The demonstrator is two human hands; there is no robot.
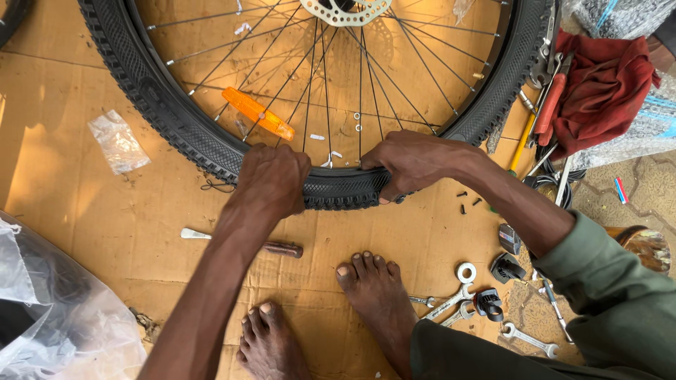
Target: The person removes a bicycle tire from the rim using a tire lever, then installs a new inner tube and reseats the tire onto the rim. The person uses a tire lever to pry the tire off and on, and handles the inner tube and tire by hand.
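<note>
A bicycle wheel lies flat on brown cardboard, its black knobby tyre [169, 119] around a spoked rim with an orange reflector [258, 112] and a disc rotor [345, 10] at the hub. My left hand [271, 179] grips the near edge of the tyre from above. Just to its right, my right hand [415, 162] clamps the same stretch of tyre, thumb under the sidewall. Both hands sit close together on the wheel's nearest part. My bare feet [373, 288] rest on the cardboard below.
A tyre lever [243, 241] lies by my left forearm. Several spanners [458, 302] and small black parts lie at the right. A red cloth [598, 91] with tools sits at the upper right. Plastic bags [56, 309] lie at the lower left.
</note>
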